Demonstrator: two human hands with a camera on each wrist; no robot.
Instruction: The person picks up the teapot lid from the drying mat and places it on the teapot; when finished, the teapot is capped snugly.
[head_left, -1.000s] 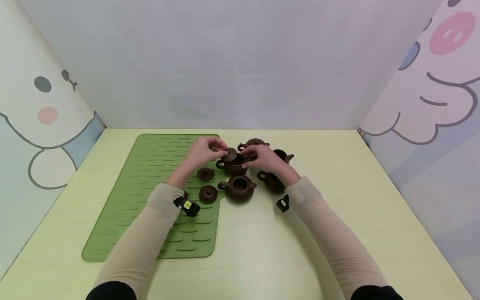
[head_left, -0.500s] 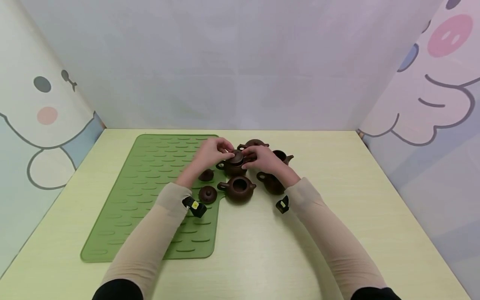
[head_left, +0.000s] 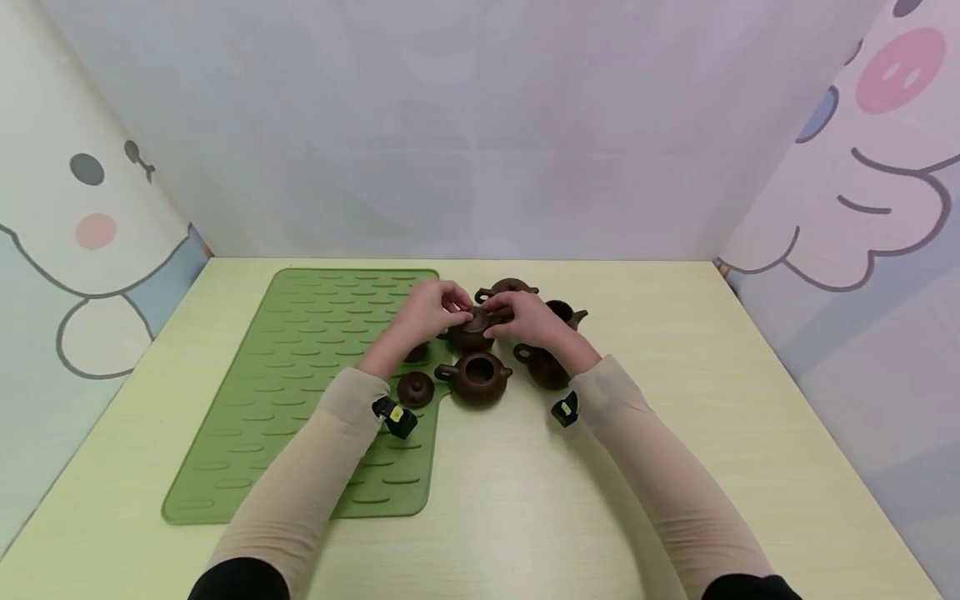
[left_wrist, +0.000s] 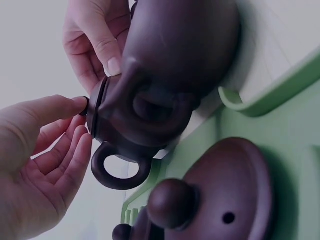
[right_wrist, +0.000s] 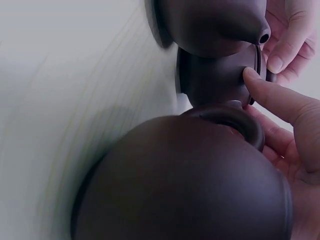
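My left hand (head_left: 431, 314) pinches the knob of a dark brown teapot lid (head_left: 477, 319). That lid sits at the mouth of a small clay teapot (head_left: 469, 340); in the left wrist view its rim meets the teapot (left_wrist: 117, 120), whose loop handle points toward the mat. From the other side my right hand (head_left: 527, 320) grips the same teapot, thumb (right_wrist: 257, 80) pressed on its body near the rim. My right fingers are partly hidden behind another teapot's handle in the right wrist view. An uncovered teapot (head_left: 477, 390) stands just in front.
Two loose lids (head_left: 416, 389) (head_left: 417, 353) lie on the green mat (head_left: 315, 400) at the left. Other teapots stand close by: one behind (head_left: 510, 285), an uncovered one (head_left: 577, 317) at the right, and one (head_left: 546, 372) under my right wrist.
My left hand has moved right and slightly down with the lid, from above the teapot's handle side onto its mouth. The right hand has stayed on the teapot.
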